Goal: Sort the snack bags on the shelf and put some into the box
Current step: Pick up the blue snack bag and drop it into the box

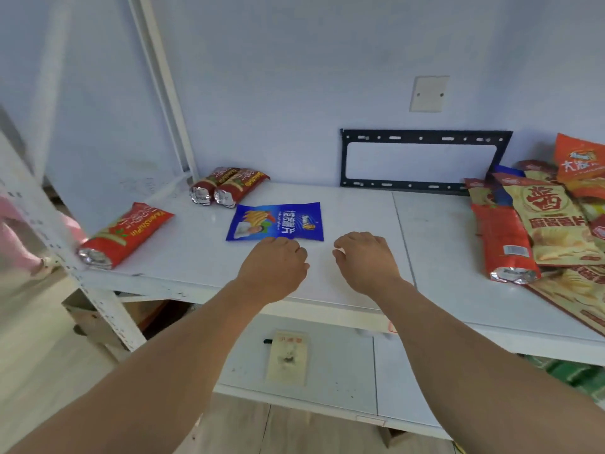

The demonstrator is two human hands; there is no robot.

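Note:
A flat blue snack bag (276, 221) lies in the middle of the white shelf (360, 208). My left hand (273, 267) hovers just in front of its near edge, fingers loosely curled and holding nothing. My right hand (365, 260) is beside it to the right, also loosely curled and empty. A red tube bag (126, 234) lies at the shelf's left front corner. Two more red tube bags (226, 185) lie side by side at the back left. A pile of several red and beige bags (540, 221) fills the right end.
A black metal bracket (422, 162) is fixed to the wall behind the shelf. A lower shelf (340, 368) holds a small beige packet (288, 357). White shelf uprights (163, 83) stand at the left. A cardboard box (95, 319) sits on the floor at lower left.

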